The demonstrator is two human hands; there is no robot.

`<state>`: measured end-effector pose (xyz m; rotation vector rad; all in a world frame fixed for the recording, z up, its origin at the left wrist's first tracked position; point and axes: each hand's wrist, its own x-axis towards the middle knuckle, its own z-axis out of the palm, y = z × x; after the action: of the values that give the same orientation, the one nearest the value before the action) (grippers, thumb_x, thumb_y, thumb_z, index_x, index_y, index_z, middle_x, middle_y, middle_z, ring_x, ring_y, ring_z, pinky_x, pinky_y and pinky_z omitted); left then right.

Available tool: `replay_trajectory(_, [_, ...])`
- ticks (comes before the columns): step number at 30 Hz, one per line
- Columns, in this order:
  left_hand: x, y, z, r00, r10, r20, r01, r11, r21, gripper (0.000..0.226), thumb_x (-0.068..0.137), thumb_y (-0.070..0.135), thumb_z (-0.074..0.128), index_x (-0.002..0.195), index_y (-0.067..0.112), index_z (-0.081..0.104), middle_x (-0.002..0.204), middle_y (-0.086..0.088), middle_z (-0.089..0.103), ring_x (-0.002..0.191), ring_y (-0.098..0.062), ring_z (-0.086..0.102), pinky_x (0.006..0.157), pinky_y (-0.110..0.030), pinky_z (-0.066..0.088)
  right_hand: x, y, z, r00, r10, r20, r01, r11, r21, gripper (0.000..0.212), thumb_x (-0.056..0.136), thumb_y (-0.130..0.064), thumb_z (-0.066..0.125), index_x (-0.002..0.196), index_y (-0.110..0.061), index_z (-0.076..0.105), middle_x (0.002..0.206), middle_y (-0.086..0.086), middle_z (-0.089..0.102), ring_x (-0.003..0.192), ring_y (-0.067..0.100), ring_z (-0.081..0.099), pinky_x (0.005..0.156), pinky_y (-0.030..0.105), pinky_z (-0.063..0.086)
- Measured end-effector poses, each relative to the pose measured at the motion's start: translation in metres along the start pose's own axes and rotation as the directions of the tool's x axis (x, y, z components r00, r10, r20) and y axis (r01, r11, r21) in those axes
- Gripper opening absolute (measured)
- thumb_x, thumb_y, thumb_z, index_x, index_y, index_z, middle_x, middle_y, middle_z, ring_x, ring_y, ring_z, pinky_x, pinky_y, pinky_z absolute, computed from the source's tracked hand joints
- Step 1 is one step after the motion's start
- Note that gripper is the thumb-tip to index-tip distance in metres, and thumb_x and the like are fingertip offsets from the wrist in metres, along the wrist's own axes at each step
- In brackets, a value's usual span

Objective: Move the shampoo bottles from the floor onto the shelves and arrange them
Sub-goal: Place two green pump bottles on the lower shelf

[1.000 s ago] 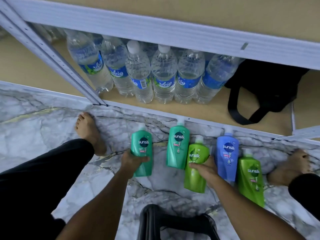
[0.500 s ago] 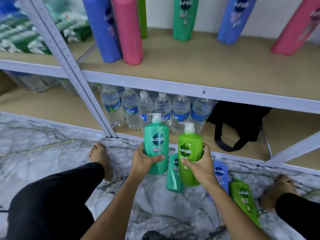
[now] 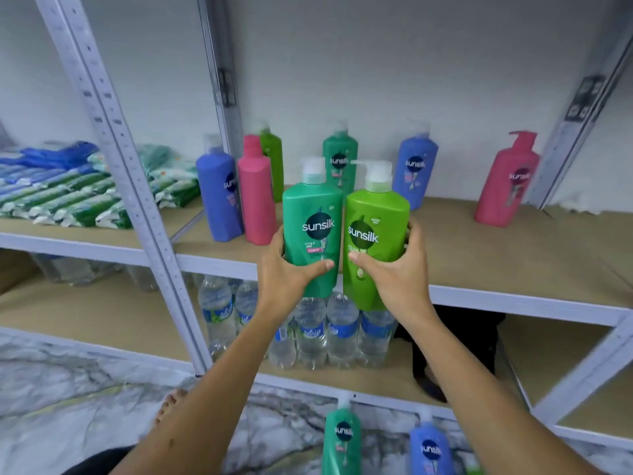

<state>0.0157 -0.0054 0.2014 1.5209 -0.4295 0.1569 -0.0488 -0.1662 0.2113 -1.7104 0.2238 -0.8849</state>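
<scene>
Grey metal shelving (image 3: 479, 298) fills the view, and on its brown middle board six shampoo bottles are standing upright: two blue, two pink, one teal and one light green at the back. Both arms are stretched forward and upward, side by side. A teal bottle (image 3: 312, 228) is gripped by the left hand (image 3: 286, 272), with the thumb laid across its front. A light green bottle (image 3: 375, 245) is gripped by the right hand (image 3: 394, 275) in the same way. Both bottles are held upright, touching each other, before the edge of the middle board. On the marble floor (image 3: 68, 399) below, one teal bottle (image 3: 342, 440) and one blue bottle (image 3: 431, 447) are seen.
</scene>
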Motion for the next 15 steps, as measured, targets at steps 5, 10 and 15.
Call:
replay_trajectory(5, [0.038, -0.012, 0.013, 0.999, 0.034, -0.022, -0.033, 0.997, 0.067, 0.078, 0.056, 0.013, 0.09, 0.123, 0.023, 0.053, 0.109, 0.009, 0.067, 0.096, -0.004, 0.065, 0.084, -0.028, 0.056, 0.035, 0.01, 0.01, 0.998, -0.017, -0.062, 0.013, 0.998, -0.067, 0.08, 0.053, -0.032, 0.086, 0.119, -0.04, 0.042, 0.116, -0.003, 0.056, 0.108, 0.016, 0.057, 0.094, 0.045, 0.049])
replay_trajectory(10, [0.062, -0.038, 0.025, 0.994, 0.044, -0.098, -0.024, 0.981, 0.193, 0.086, 0.054, 0.028, 0.091, 0.123, 0.032, 0.041, 0.113, 0.009, 0.06, 0.103, -0.01, 0.06, 0.088, -0.031, 0.052, 0.049, 0.034, 0.024, 0.997, -0.004, -0.077, -0.001, 0.998, -0.066, 0.087, 0.055, -0.03, 0.088, 0.126, -0.033, 0.037, 0.122, -0.003, 0.051, 0.112, 0.015, 0.054, 0.095, 0.039, 0.048])
replay_trajectory(15, [0.097, -0.052, 0.036, 0.986, -0.002, -0.164, 0.049, 0.958, 0.282, 0.086, 0.049, 0.031, 0.094, 0.11, 0.018, 0.035, 0.11, -0.003, 0.058, 0.099, -0.021, 0.058, 0.085, -0.038, 0.051, 0.066, 0.054, 0.04, 0.978, 0.202, -0.051, -0.199, 0.978, 0.06, 0.096, 0.056, -0.017, 0.091, 0.133, -0.027, 0.033, 0.113, -0.009, 0.057, 0.097, 0.003, 0.057, 0.083, 0.02, 0.044])
